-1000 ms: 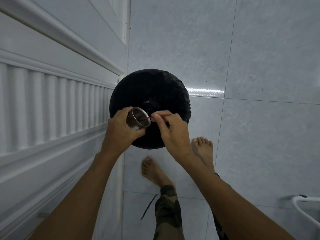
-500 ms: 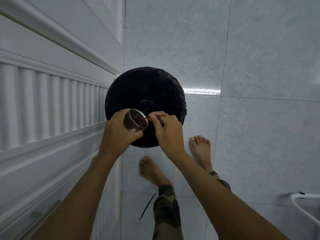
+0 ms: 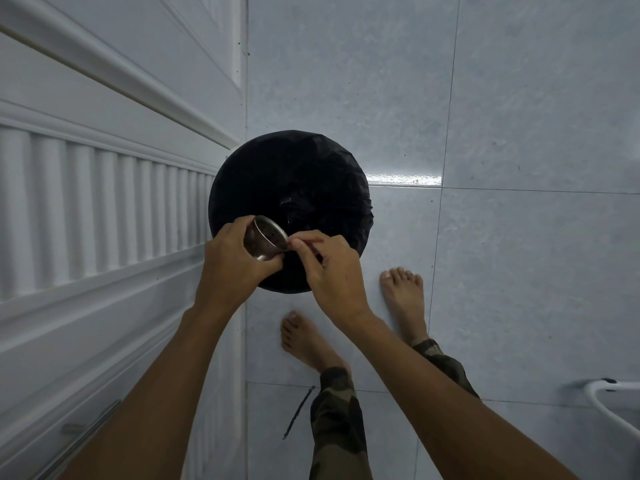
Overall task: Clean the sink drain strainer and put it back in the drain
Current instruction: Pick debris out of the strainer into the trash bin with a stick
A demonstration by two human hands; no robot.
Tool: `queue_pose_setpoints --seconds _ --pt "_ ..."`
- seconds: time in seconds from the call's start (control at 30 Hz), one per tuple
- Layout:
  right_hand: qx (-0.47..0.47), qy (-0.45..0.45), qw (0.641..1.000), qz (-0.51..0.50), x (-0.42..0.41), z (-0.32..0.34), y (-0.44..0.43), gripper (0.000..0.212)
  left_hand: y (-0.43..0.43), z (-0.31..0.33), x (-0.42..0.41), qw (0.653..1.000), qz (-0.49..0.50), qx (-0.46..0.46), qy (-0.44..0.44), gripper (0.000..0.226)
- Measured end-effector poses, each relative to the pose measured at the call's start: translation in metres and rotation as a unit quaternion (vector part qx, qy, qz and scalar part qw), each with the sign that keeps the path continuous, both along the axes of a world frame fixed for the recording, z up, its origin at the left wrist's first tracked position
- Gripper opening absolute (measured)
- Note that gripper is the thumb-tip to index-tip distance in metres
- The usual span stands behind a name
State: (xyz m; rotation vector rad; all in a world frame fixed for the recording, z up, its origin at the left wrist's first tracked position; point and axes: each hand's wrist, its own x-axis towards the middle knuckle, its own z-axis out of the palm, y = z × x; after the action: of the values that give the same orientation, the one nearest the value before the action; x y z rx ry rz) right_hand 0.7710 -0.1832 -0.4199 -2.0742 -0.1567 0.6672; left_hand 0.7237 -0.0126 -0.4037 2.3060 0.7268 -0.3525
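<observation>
My left hand grips a small steel cup-shaped drain strainer with perforated walls, tilted so its mouth faces right. My right hand pinches a thin red stick, whose tip pokes into the strainer's mouth. Both hands hover over a round bin lined with a black bag that stands on the floor. The inside of the strainer is mostly in shadow.
White panelled cabinet doors run along the left, close to the bin. Pale floor tiles stretch to the right. My bare feet stand just below the bin. A white curved object pokes in at the lower right.
The hands and strainer have stayed together over the bin. The strainer has tilted a little and the stick's tip has shifted slightly at its mouth.
</observation>
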Motion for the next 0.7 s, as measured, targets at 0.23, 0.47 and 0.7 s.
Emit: queue_pose_setpoints --seconds 0.23,0.47,0.7 --pt "-0.051 -0.022 0.998 -0.034 0.008 -0.009 -0.005 0.025 0.005 0.002 0.007 0.997 -0.033 0.016 0.064 0.074" --pt "0.039 0.105 0.986 -0.123 0.007 -0.014 0.004 0.022 0.013 0.002 0.032 0.989 -0.079 0.013 0.121 0.08" --pt "0.074 0.148 0.976 -0.139 0.015 -0.013 0.007 0.02 0.014 0.001 0.043 0.982 -0.124 0.028 0.139 0.081"
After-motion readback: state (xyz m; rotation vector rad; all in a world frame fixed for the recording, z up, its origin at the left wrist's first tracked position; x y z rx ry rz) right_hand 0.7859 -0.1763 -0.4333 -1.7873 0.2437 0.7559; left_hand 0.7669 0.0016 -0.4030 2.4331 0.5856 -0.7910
